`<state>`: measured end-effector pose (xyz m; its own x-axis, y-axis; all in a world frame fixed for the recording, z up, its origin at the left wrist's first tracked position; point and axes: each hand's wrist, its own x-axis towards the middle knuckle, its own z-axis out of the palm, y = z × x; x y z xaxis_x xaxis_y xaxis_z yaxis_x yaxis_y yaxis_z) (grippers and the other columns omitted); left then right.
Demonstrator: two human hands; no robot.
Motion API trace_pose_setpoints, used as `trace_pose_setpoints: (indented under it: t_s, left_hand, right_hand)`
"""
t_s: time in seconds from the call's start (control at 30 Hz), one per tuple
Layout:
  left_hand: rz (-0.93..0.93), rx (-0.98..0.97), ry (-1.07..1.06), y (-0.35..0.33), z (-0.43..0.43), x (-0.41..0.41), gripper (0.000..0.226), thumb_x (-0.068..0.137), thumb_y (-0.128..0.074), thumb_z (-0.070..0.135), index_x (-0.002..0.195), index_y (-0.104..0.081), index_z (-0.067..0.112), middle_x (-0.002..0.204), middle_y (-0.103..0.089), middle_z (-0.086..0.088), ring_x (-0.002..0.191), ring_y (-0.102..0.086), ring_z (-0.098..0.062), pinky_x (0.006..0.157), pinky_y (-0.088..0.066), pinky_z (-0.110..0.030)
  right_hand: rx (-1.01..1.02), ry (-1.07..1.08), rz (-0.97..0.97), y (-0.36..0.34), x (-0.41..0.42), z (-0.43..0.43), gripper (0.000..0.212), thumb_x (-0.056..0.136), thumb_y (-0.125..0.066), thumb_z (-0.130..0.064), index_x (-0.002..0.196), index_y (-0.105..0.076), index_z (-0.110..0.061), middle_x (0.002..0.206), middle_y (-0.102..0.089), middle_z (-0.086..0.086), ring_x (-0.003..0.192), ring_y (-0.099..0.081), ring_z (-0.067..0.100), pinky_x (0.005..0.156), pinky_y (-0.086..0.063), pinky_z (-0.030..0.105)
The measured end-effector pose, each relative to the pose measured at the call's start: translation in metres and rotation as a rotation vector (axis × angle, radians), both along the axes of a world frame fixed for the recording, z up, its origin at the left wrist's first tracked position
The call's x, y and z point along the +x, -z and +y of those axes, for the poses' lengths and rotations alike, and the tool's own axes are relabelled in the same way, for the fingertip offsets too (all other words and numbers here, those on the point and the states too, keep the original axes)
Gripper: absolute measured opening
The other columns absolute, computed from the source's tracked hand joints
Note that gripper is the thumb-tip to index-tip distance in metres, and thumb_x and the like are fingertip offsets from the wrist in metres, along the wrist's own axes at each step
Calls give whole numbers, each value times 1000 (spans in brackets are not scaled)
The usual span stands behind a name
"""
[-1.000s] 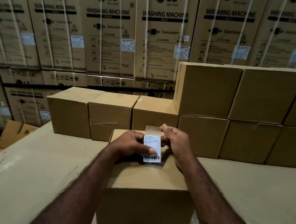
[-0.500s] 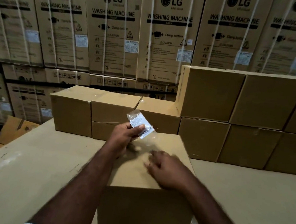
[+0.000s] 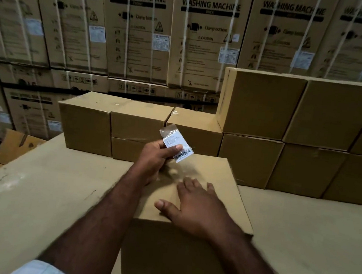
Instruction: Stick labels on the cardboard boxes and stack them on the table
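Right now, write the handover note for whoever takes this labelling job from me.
Left hand pinches the label, held above the far edge of the near box.
Right hand lies flat on that box's top, fingers straight.
Done: stacked boxes stand at the back of the table; no labels visible on their facing sides.
Left: stick this label on, then stack the box with the others.

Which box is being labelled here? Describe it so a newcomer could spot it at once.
In front of the wall of printed washing machine cartons, plain brown boxes are stacked along the far side of the table. One box stands alone nearer the camera. Only this one has the right hand flat on its top, with the left hand pinching a barcode label above it.
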<state>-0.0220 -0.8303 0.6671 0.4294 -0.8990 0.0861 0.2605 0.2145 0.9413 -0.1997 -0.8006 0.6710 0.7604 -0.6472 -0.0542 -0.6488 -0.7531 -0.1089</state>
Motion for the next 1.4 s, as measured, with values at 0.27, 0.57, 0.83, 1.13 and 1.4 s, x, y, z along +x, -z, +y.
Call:
trace_pose_setpoints:
  t_s: [0.27,0.57,0.83,1.13,1.4]
  left_hand:
    - [-90,-11,26,1,-4,3,24,87,-70,7,109,-70,-2,102,-74,-18,82,-72,-20,70,-57,-27]
    - [-4,-14,-3,5,-5,3,21,85,-72,7,105,-70,1,99,-75,-19,87,-72,-29,78,-59,-38]
    - [0,-11,14,4,-2,2,31,79,-77,15,106,-70,1,101,-74,-21,87,-68,-32,74,-54,-38]
    - [29,-4,-13,3,-3,2,25,83,-73,6,106,-68,-1,102,-73,-23,85,-71,-31,72,-60,-38]
    - [-35,14,-39,2,2,-3,21,84,-74,8,103,-71,1,99,-74,-22,84,-70,-31,77,-57,-41]
  right_hand:
    - [39,30,58,-10,-5,-3,97,82,-5,-84,158,-13,-24,166,-6,-3,152,-4,14,119,1,59]
    - [25,-4,89,-9,-35,12,104,73,2,-86,158,-12,-27,166,-4,-8,152,-3,10,121,3,53]
    - [34,71,79,-11,-5,-15,96,82,-7,-85,157,-15,-25,166,-7,-5,152,-5,13,117,3,64]
    - [59,-51,5,-6,-38,8,98,73,3,-84,156,-16,-36,164,-9,-16,150,-6,4,120,2,54]
    - [28,63,4,-5,-4,-17,74,95,-15,-69,154,-25,-26,165,-16,-5,151,-13,14,116,-2,64]
